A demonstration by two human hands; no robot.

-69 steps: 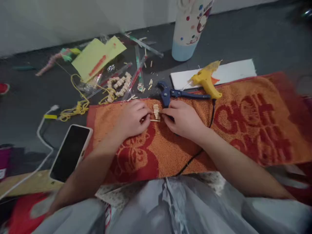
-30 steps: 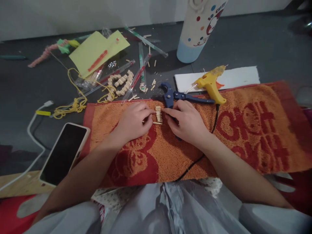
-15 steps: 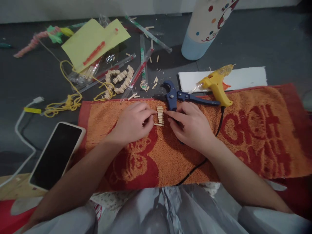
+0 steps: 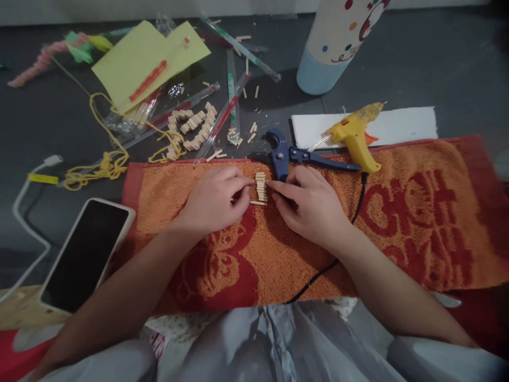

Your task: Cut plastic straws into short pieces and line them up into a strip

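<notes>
A narrow row of short pale wooden sticks [image 4: 261, 187], laid side by side like ladder rungs, rests on the orange towel [image 4: 294, 265]. One stick [image 4: 258, 203] at its near end juts out to the left. My left hand [image 4: 218, 199] is at the row's left side, index fingertip at its edge, with a gap between index finger and thumb. From the right, my right hand [image 4: 308, 201] points its index finger at the opposite edge. Neither hand shows anything held; the lower fingers are partly hidden. Blue-handled cutters [image 4: 280, 156] lie just beyond my right hand.
A yellow glue gun [image 4: 356, 135] lies across a white board [image 4: 405, 124], its black cord running under my right arm. Behind are a bottle [image 4: 322, 63], curved joined-stick pieces [image 4: 201, 132], plastic tubes [image 4: 226, 114], yellow cord [image 4: 105, 167] and green paper [image 4: 131, 63]. A phone [image 4: 87, 254] lies left.
The view has shifted slightly, moving the items at the left a little further left in the picture. Both hands keep their places beside the stick row.
</notes>
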